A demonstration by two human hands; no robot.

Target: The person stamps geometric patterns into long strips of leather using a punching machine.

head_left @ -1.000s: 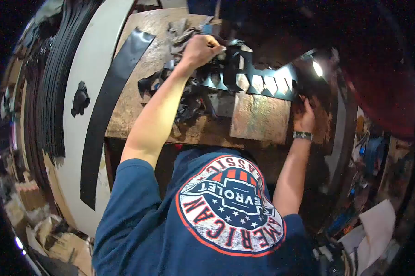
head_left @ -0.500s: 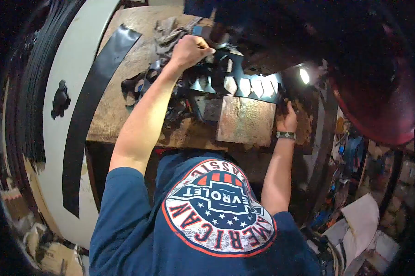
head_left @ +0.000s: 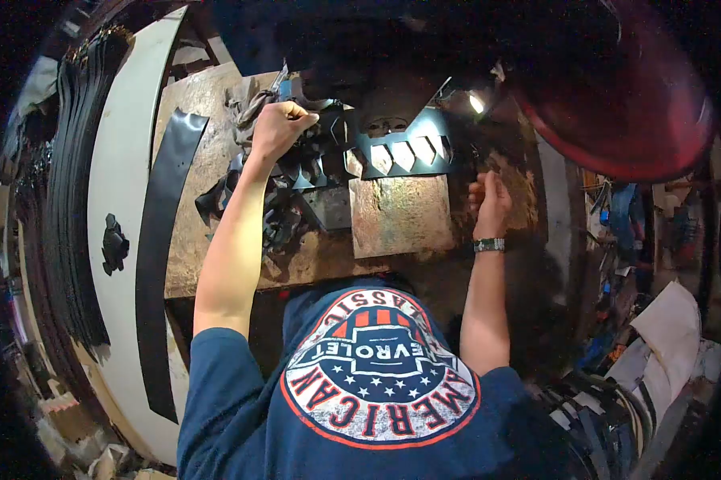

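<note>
My left hand [head_left: 283, 128] is raised over the left part of the bench, fingertips pinched together; whatever they hold, if anything, is too small to make out. Below it lies a heap of black cut-out scraps [head_left: 284, 216]. My right hand [head_left: 491, 200] is right of the wooden block, its fingers half curled and apart from the thumb, with nothing visible in them. Between my hands a black strip with pointed cut-outs [head_left: 412, 166] lies along the far edge of the square wooden block [head_left: 400, 216]. Dark machinery hides what is behind the strip.
A large red, rounded machine part [head_left: 640, 152] hangs at upper right, near a bright lamp [head_left: 476, 102]. At left, a long black strip [head_left: 156, 280] and a small stack of black pieces [head_left: 115, 242] lie on a pale board [head_left: 120, 144]. Black strips [head_left: 72, 176] hang beyond.
My right hand has come away from the right end of the cut-out strip. My left hand stays raised and pinched. The camera view has shifted.
</note>
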